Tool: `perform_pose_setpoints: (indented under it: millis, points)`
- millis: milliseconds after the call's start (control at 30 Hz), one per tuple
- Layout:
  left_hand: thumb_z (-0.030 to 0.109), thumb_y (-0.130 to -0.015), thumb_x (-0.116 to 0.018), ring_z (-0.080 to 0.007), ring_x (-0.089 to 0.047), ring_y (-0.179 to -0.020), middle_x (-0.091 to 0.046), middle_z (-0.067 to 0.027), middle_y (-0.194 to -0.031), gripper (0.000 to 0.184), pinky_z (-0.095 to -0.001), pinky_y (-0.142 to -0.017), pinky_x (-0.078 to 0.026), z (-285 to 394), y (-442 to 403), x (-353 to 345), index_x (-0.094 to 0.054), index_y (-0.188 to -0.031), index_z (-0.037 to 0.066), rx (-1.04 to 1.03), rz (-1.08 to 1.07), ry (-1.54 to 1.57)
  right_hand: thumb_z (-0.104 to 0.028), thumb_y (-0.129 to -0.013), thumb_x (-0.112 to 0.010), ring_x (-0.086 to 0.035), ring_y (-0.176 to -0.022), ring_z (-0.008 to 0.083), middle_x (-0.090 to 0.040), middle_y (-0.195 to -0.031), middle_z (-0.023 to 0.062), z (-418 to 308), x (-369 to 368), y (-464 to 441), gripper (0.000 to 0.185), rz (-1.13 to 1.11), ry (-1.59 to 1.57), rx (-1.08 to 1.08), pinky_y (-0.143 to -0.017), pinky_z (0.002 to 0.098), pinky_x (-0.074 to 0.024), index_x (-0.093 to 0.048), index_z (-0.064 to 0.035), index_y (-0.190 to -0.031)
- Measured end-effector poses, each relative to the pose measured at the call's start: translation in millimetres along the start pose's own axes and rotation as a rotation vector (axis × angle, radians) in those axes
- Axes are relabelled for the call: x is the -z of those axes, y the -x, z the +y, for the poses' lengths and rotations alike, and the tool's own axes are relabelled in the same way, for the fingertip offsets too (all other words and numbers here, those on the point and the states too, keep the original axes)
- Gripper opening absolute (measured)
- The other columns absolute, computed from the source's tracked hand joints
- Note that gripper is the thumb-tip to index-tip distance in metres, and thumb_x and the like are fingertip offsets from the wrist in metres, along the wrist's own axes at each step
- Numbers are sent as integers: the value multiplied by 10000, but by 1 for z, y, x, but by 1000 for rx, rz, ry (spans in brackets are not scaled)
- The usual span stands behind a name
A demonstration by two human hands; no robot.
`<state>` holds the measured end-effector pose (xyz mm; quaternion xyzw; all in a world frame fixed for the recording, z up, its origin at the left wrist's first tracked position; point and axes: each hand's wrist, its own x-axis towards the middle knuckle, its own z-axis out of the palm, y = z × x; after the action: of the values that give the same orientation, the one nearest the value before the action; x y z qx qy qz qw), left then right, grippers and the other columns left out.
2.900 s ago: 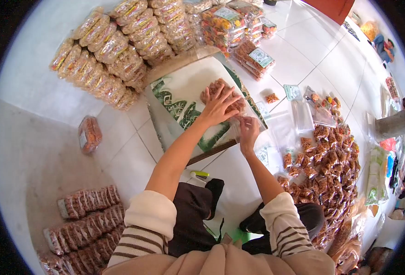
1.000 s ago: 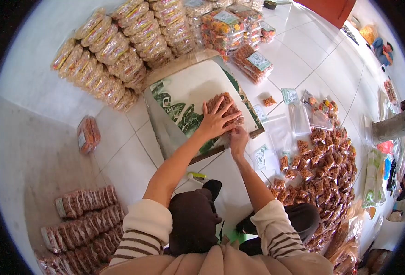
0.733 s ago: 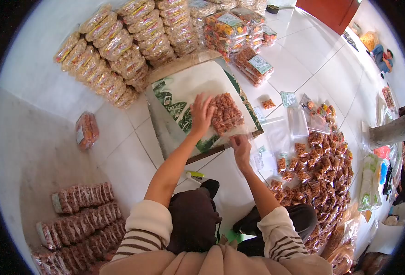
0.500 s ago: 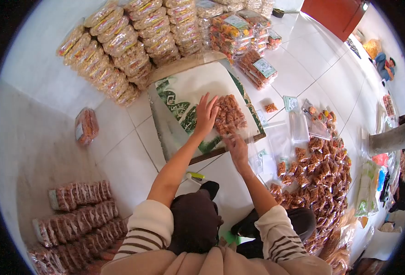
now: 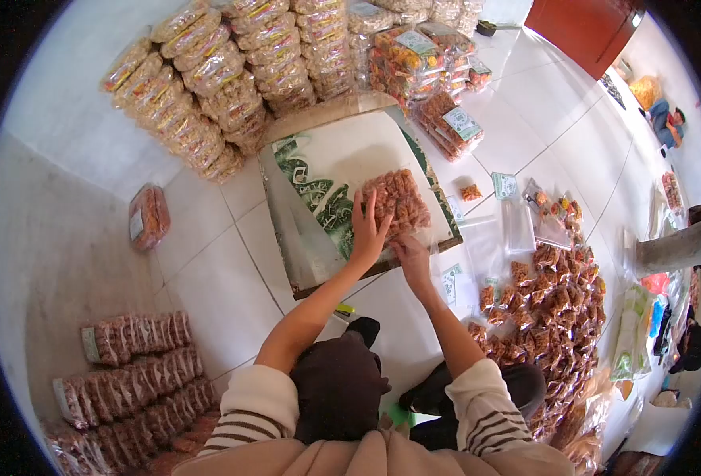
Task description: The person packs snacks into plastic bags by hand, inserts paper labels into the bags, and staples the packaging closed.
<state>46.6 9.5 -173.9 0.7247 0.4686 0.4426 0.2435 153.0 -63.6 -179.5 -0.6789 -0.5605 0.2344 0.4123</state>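
A clear plastic bag (image 5: 403,200) packed with small reddish-brown snack packets lies flat on a low board-topped table (image 5: 338,147) with a green pattern. My left hand (image 5: 369,233) rests against the bag's left side, fingers stretched out and a little apart. At the bag's near end, my right hand (image 5: 411,257) has its fingers closed on the loose plastic. The fingertips' exact hold is partly hidden.
Tall stacks of bagged snacks (image 5: 207,67) stand behind the table. Right of it are empty plastic bags (image 5: 519,230), printed labels (image 5: 504,186) and a big heap of small snack packets (image 5: 557,305). Filled long packs (image 5: 140,337) lie lower left. A person (image 5: 668,123) sits far right.
My left hand has slid nearer along the bag's left side, its fingers closer together. My right hand stays at the bag's near end. The view has shifted slightly.
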Motion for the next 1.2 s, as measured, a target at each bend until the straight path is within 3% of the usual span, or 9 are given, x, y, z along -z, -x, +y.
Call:
perform_pose_setpoints:
  millis: [133, 367, 433, 533, 567, 767, 867, 1067, 1200]
  points:
    - [223, -891, -413, -353, -192, -1264, -173, -161, -1395, 464, -485, -1011, -174, 6, 16, 15, -299, -1336, 159, -77, -136, 16, -31, -772, -579, -577, -715, 163, -600, -927, 100, -10, 17, 25, 178, 143, -98, 50, -651, 286, -460, -559, -20, -949]
    - [147, -878, -397, -322, -155, -1296, -196, -74, -1410, 447, -538, -1010, -153, 16, 10, 24, -341, -1319, 191, -243, -253, -262, -26, -789, -562, -591, -762, 152, -584, -989, 77, 24, -16, 10, 226, 303, -141, -52, -679, 271, -466, -537, 15, -1010]
    - [103, -855, -417, -329, -133, -1303, -207, -45, -1409, 469, -569, -999, -158, 12, 8, 24, -361, -1307, 217, -302, -336, -291, -46, -816, -539, -581, -839, 146, -571, -1021, 68, 20, -25, -1, 268, 360, -355, -312, -732, 265, -455, -519, 36, -1071]
    - [72, -817, -470, -319, -145, -1301, -203, -38, -1410, 533, -568, -997, -170, 13, 5, 30, -357, -1303, 260, -331, -375, -277, -102, -844, -510, -503, -1030, 188, -516, -1122, 104, 13, -48, -7, 300, 419, -1059, -329, -870, 287, -387, -502, -5, -1128]
    - [72, -817, -470, -319, -145, -1301, -203, -38, -1410, 533, -568, -997, -170, 12, 4, 31, -357, -1303, 260, -329, -370, -281, -102, -844, -510, -503, -1030, 188, -516, -1122, 104, 9, -46, -9, 300, 413, -1061, -328, -870, 287, -387, -502, -5, -1128]
    - [127, -807, -515, -306, -111, -1311, -146, -9, -1427, 560, -663, -937, -168, 5, 7, 35, -342, -1302, 323, -411, -396, -436, -56, -859, -440, -468, -1084, 220, -443, -1215, 120, 3, -10, 5, 365, 183, -653, -272, -902, 309, -372, -431, -19, -1223]
    - [289, -828, -503, -337, -109, -1305, -76, -5, -1439, 513, -711, -903, -141, 7, 17, 48, -327, -1309, 328, -382, -489, -449, -31, -835, -459, -439, -1116, 263, -431, -1227, 142, 13, 8, 17, 381, 106, -497, -160, -925, 331, -352, -446, -43, -1215]
    - [364, -786, -558, -379, -266, -1234, -74, -7, -1439, 563, -725, -875, -174, 26, 17, 51, -330, -1300, 345, -244, -509, -587, 4, -716, -523, -417, -1097, 333, -433, -1188, 155, 20, 56, 64, 376, -111, 247, 403, -926, 396, -367, -556, -84, -1080]
    - [386, -751, -590, -378, -337, -1189, -171, -17, -1416, 520, -713, -865, -205, 31, 0, 48, -430, -1238, 298, -249, -489, -801, -91, -715, -564, -437, -1097, 320, -455, -1183, 162, 43, 82, 115, 305, -338, 464, 211, -891, 409, -400, -585, -89, -1019]
